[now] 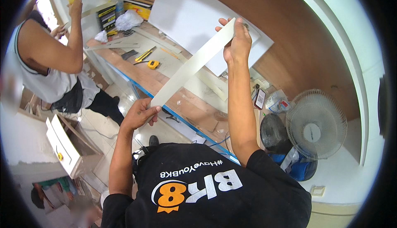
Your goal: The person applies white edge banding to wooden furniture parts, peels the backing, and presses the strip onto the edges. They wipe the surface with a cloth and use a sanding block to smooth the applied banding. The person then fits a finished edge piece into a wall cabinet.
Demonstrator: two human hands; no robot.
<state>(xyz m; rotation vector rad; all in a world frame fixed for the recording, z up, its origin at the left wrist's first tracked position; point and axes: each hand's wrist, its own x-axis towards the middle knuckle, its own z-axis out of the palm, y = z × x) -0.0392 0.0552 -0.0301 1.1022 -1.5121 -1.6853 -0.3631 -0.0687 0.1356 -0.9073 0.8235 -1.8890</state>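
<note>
A long, flat white strip [192, 67] is held up above the workbench, slanting from lower left to upper right. My left hand [141, 114] is closed round its lower end, thumb along the near side. At the upper end my right hand [237, 40] holds it, with the thumb against the tip and fingers behind. Below the strip on the bench lie a yellow tape measure [153, 64] and a yellow utility knife [145, 54]. A large white board [186, 17] leans behind the bench.
The wooden bench [120, 65] has a blue front edge. To the right stand a fan [316, 124], a phone [259, 99] and a plastic bag [277, 101]. Another person [49, 58] stands at the left, near a white drawer cabinet [62, 143]. A further person [53, 191] is low at the lower left.
</note>
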